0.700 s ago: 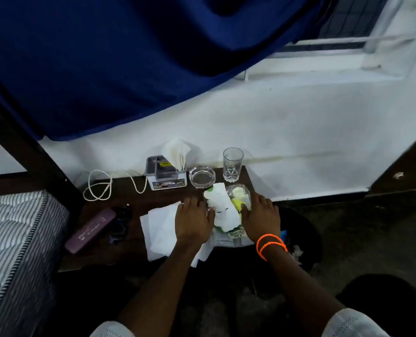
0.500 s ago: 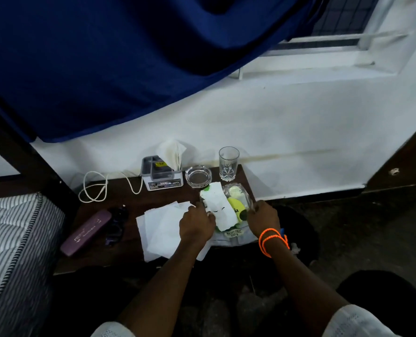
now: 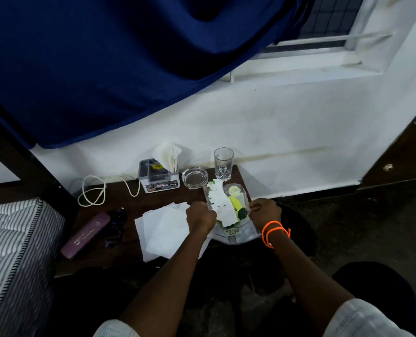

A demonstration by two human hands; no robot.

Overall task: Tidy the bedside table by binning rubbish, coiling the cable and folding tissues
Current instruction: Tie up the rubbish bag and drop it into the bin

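On the dark wooden bedside table [image 3: 153, 200] lies a pile of clear plastic wrappers [image 3: 236, 235] with a torn white paper [image 3: 220, 205] and a yellow-green label on top. My left hand [image 3: 201, 216] is closed on the pile's left edge. My right hand [image 3: 265, 212], with orange bands at the wrist, is closed on its right edge. Loose white tissues [image 3: 164, 229] lie flat just left of my left hand. A white cable [image 3: 92, 193] lies in a loose loop at the back left. A dark bin [image 3: 297, 229] stands on the floor right of the table.
At the back stand a tissue holder [image 3: 159, 178], a glass ashtray [image 3: 194, 177] and a drinking glass [image 3: 223, 166]. A purple case [image 3: 86, 235] and dark sunglasses [image 3: 115, 226] lie at the left. A striped mattress [image 3: 10, 251] borders the table's left; a blue curtain hangs above.
Both hands went from lying flat beside the wrappers to closing on the pile's two edges. The pile's edges have lifted slightly.
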